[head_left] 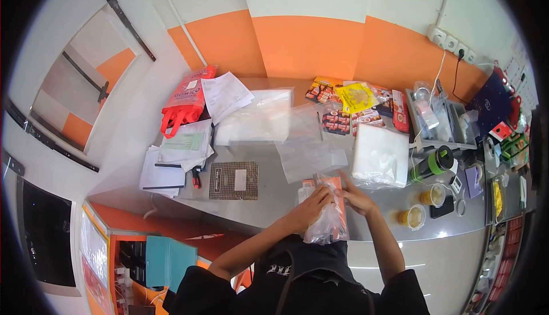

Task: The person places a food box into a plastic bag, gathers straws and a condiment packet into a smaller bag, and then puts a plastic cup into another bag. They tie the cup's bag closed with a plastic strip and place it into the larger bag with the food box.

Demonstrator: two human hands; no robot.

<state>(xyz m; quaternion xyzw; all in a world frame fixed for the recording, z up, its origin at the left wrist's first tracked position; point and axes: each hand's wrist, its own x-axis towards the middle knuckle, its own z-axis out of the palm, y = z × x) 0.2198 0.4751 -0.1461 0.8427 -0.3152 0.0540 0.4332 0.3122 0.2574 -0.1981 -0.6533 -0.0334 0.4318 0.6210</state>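
At the table's front edge, close to my body, a crinkled clear plastic bag [321, 230] overlaps a flat orange printed packet [341, 215]. My left hand [313, 209] is closed over the bag, its fingers bunched on the upper part. My right hand [358, 200] is at the packet's upper right edge, thumb and fingers closed on it. Just beyond the hands lies a loose clear plastic sheet [309, 157]. A stack of clear plastic bags [380, 155] rests to the right of that.
Left on the table are a red bag [186, 97], papers [227, 96] and a patterned notebook [234, 181]. Two yellow-filled cups [412, 218], a green-and-black bottle [433, 164] and a grey bin [452, 126] stand right. Colourful leaflets [335, 121] lie at the back.
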